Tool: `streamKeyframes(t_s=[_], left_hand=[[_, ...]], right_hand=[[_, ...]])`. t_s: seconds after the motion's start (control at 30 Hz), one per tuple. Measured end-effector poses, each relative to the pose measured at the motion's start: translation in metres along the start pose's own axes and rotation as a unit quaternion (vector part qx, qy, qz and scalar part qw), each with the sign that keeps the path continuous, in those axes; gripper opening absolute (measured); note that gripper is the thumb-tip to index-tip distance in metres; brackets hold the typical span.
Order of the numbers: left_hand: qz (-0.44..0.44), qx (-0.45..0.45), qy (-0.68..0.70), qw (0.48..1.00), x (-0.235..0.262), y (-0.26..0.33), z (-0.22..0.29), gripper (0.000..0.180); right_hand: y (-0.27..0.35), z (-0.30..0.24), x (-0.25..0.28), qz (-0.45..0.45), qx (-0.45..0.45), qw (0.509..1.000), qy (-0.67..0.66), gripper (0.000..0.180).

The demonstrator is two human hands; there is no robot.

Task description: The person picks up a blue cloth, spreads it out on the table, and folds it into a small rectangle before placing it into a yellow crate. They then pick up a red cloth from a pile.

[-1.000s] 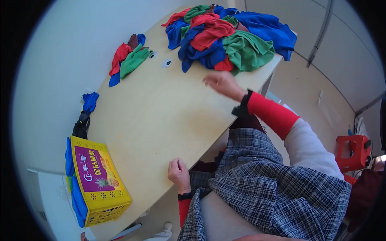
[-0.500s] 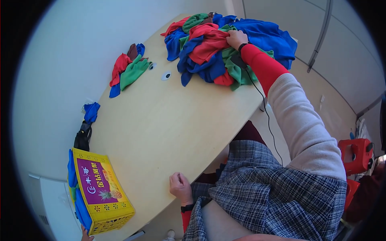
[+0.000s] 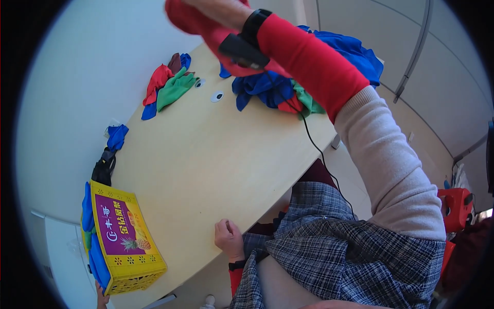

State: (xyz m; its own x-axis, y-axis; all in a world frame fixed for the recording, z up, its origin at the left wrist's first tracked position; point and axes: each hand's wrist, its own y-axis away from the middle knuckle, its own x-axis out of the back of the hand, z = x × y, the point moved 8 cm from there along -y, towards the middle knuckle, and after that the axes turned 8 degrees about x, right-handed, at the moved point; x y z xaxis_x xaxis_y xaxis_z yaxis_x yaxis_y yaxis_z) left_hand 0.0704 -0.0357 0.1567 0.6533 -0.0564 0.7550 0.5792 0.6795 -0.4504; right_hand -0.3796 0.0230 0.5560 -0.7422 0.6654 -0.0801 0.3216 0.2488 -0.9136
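My right hand, raised at the top edge and partly cut off, grips a red cloth that hangs around it. A black device with a cable sits at that wrist and covers part of the cloth. Below and behind the arm lies a heap of cloths: a blue cloth, a green cloth and red ones, partly hidden by my sleeve. My left hand rests closed at the table's near edge, with nothing visible in it.
On the table lies a smaller cloth pile, beside two googly eyes. A yellow crate holding blue and green cloths stands at the left. Another person's hand touches its lower corner. A black cable hangs past the table edge.
My right hand has lifted a red cloth off the heap and moved up and to the left. My left hand has stayed put. The view has shifted slightly.
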Motion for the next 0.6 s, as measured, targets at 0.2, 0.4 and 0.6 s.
streamKeyframes(t_s=[0.2, 0.4, 0.6], left_hand=[[0.012, 0.154, 0.178, 0.972, -0.003, 0.001, -0.043, 0.012], [0.067, 0.208, 0.335, 0.916, 0.009, 0.01, -0.094, 0.016], [0.08, 0.267, 0.331, 0.902, 0.02, 0.024, -0.119, 0.022]], right_hand=[[0.219, -0.028, -0.21, -0.417, -0.165, 0.894, 0.009, 0.038], [0.441, -0.079, -0.251, -0.787, -0.25, 0.543, -0.151, 0.039], [0.403, -0.03, -0.17, -0.457, -0.323, 0.829, -0.009, 0.031]])
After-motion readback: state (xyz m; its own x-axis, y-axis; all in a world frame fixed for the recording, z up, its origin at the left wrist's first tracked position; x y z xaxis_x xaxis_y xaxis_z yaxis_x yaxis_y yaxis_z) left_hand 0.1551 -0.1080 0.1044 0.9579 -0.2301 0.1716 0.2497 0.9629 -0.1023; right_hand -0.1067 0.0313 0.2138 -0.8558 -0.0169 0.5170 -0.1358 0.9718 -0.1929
